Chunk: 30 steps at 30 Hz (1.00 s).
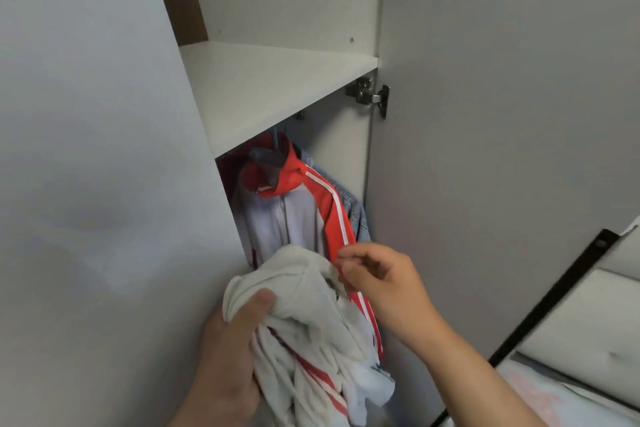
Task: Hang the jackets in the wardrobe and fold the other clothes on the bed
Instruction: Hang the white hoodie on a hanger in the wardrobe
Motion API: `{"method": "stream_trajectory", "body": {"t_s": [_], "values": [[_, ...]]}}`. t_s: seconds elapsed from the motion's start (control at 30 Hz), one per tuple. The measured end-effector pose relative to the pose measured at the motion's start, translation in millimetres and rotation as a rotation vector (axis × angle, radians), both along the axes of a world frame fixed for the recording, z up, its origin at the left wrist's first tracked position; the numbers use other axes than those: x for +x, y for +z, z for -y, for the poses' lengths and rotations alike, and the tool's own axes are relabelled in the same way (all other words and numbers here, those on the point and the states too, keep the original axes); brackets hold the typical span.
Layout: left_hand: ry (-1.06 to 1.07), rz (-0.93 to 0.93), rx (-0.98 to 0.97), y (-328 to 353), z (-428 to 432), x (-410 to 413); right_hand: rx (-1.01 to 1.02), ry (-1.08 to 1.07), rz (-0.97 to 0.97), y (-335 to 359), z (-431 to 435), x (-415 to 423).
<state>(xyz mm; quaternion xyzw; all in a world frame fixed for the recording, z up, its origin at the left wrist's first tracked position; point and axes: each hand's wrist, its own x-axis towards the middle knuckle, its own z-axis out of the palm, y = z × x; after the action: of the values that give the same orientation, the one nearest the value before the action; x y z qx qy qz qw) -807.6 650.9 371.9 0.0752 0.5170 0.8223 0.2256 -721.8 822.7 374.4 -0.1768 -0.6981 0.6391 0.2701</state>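
White cloth with red stripes, a bunched garment (311, 315), sat low in the middle of the view, in front of the open wardrobe (104, 114). The left hand (232, 333) gripped it from the left side, thumb pressed over the folds, and the rest of the garment hung down below the fist. The right hand (377, 277) was at the garment's upper right edge with its fingers curled and thumb and forefinger drawn close together. It lay right against the red sleeve behind, and whether it pinched the garment, the sleeve or nothing could not be told.

That sleeve belonged to a red-and-white jacket (298, 218) with a zip, hung on a hanger (273, 156) under the shelf (270, 87). A denim jacket (349, 204) hung just behind it, to the right. The door (485, 114) stood open on the right, held by a metal hinge (370, 95). At the lower right corner part of the bed (571, 392) showed, edged by a black frame (554, 305).
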Motion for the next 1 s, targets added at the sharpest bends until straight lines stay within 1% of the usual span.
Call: {"method": "stream_trajectory", "body": {"t_s": [0.2, 0.33, 0.47, 0.53, 0.63, 0.7, 0.83, 0.93, 1.0], "values": [[0.079, -0.044, -0.1, -9.3, -5.9, 1.2, -0.008, 0.08, -0.033, -5.3, -18.5, -62.4], [0.109, -0.088, -0.168, -12.5, -3.8, -1.4, 0.071, 0.083, 0.01, -17.4, -18.9, -108.9], [0.109, -0.136, -0.179, -13.2, -4.3, -3.0, 0.118, 0.196, 0.029, -24.5, -12.0, -141.4], [0.095, -0.139, -0.183, -12.8, -2.9, -3.4, 0.162, 0.301, 0.077, -27.6, -8.8, -153.1], [0.047, -0.154, -0.173, -10.9, 0.8, -1.5, 0.326, 0.437, 0.226, -34.1, -4.3, -163.8], [0.034, -0.172, -0.185, -13.3, 2.8, -1.0, 0.34, 0.479, 0.255, -41.4, -0.9, -166.7], [0.045, -0.121, -0.19, -18.6, 6.1, -0.5, 0.33, 0.456, 0.297, -64.3, 7.7, -169.2], [0.063, -0.057, -0.168, -23.3, 9.5, 1.1, 0.475, 0.392, 0.307, -83.3, 7.7, -170.3], [0.08, -0.044, -0.18, -28.0, 11.2, 3.2, 0.534, 0.378, 0.293, -92.4, 8.3, -169.8]]}}
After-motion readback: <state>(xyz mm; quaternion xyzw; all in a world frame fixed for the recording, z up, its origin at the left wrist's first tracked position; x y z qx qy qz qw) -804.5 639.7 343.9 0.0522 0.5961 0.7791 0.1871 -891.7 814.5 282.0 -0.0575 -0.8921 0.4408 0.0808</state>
